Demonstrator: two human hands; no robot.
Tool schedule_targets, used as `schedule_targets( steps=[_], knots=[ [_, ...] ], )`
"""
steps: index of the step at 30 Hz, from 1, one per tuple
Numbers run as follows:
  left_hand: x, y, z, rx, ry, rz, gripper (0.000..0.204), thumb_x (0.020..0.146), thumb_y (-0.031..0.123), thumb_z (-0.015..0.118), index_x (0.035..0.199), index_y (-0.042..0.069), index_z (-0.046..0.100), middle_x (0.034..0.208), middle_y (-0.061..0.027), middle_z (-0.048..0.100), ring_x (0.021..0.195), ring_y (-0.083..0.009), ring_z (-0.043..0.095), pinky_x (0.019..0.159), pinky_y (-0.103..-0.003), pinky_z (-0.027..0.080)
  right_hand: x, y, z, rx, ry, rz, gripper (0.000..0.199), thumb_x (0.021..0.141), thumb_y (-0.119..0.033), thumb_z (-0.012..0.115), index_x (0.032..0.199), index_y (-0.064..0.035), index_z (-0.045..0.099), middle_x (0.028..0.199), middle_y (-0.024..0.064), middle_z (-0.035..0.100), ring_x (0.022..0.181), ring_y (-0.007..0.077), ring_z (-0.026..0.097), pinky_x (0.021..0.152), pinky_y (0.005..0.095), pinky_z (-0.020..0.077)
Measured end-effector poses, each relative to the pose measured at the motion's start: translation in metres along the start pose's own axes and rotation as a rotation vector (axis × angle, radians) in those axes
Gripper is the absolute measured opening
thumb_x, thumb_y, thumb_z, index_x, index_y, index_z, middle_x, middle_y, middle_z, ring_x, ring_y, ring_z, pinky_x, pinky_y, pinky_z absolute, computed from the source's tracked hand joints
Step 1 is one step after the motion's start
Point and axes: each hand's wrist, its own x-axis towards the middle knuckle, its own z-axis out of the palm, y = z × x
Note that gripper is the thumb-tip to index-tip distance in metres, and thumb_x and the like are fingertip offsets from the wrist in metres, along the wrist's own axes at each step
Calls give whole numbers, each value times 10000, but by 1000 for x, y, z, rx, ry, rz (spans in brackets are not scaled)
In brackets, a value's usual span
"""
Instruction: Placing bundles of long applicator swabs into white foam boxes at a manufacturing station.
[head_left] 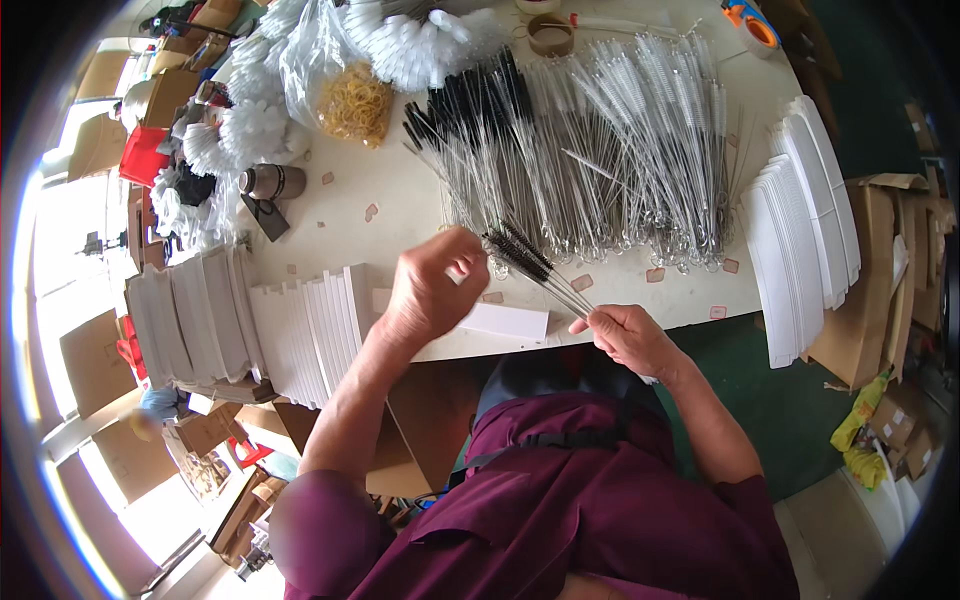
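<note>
My right hand (630,340) grips a small bunch of wire-handled tube brushes (520,255) by their thin metal stems. Their black bristle ends point up and to the left, toward my left hand (437,280). That hand is closed, fingers curled beside the bristle tips; what it pinches, if anything, is hidden. A flat white box (505,321) lies on the table (340,215) below the bunch. Beyond my hands are a pile of black-bristled brushes (480,110) and, to its right, a pile of white-bristled brushes (650,90), looped ends facing me.
White boxes (310,320) stand in rows at the left, and more white boxes (800,230) at the right edge. Farther back are a bag of yellow rubber bands (356,105), a steel flask (272,182), bundled white brushes (420,45), a tape roll (550,35) and a tape dispenser (750,25).
</note>
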Motion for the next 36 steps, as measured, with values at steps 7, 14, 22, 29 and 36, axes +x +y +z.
schedule_targets(
  steps=[7, 14, 22, 29, 36],
  knots=[
    [-33, 2, 43, 387, -141, 456, 245, 793, -2, 690, 1031, 14, 638, 786, -75, 606, 679, -248, 639, 591, -379, 542, -7, 12, 2, -52, 60, -4, 458, 1100, -376, 461, 945, -6, 680, 605, -87, 366, 536, 17, 320, 470, 222, 264],
    [-95, -55, 53, 520, -397, 5, 835, 774, 370, 825, 1422, -12, 463, 1425, -253, 499, 1329, -419, 470, 1143, -497, 355, -22, 30, -16, -71, 208, 102, 480, 1083, -369, 503, 842, 6, 681, 607, -65, 416, 550, 38, 353, 503, 245, 305],
    [-116, -117, 54, 660, -421, 40, 639, 783, 304, 806, 1270, -16, 543, 1219, -162, 565, 1217, -348, 514, 1110, -470, 373, -32, 42, -17, -75, 244, 115, 488, 1091, -361, 487, 842, 14, 675, 594, -67, 405, 533, 35, 341, 489, 245, 294],
    [-105, -96, 36, 434, -290, 33, 508, 785, 185, 762, 1207, -22, 569, 1110, -198, 622, 1063, -357, 616, 937, -459, 501, -38, 39, -16, -33, 290, 105, 482, 1101, -341, 460, 846, 11, 668, 594, -63, 407, 534, 36, 345, 488, 246, 297],
    [-53, -85, 13, -485, 320, -557, 299, 874, 149, 668, 1106, -34, 622, 853, -159, 689, 688, -226, 678, 622, -366, 564, -43, 23, -8, -52, 220, 117, 471, 1092, -338, 483, 828, 5, 669, 625, -58, 431, 584, 39, 366, 528, 243, 313]
  ],
)
